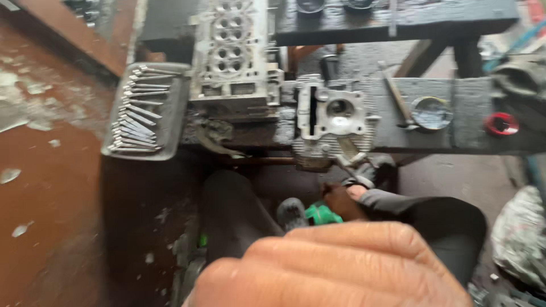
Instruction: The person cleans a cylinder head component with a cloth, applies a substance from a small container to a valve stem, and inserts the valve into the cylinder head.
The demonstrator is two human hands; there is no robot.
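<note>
A large hand (335, 267) fills the bottom of the view, very close to the camera and blurred; only its back and knuckles show, so which hand it is and whether its fingers are apart or together cannot be told. Just beyond those knuckles, a second hand (344, 200) in a dark sleeve (421, 213) is wrapped around a green-handled tool (321, 215), its fingers closed on the grip. Which side this hand belongs to is also unclear.

Above the gripping fingers, on the dark desk (455, 133), sits a small single-cylinder head (335, 116), grey metal with one round bore. To its left stands a larger multi-port cylinder head (230, 51). Farther left, a grey tray (173, 113) holds a row of valves (139, 111). Right of the small head lie a hammer (395, 96), a round tin (431, 112) and a red ring (501, 123).
</note>
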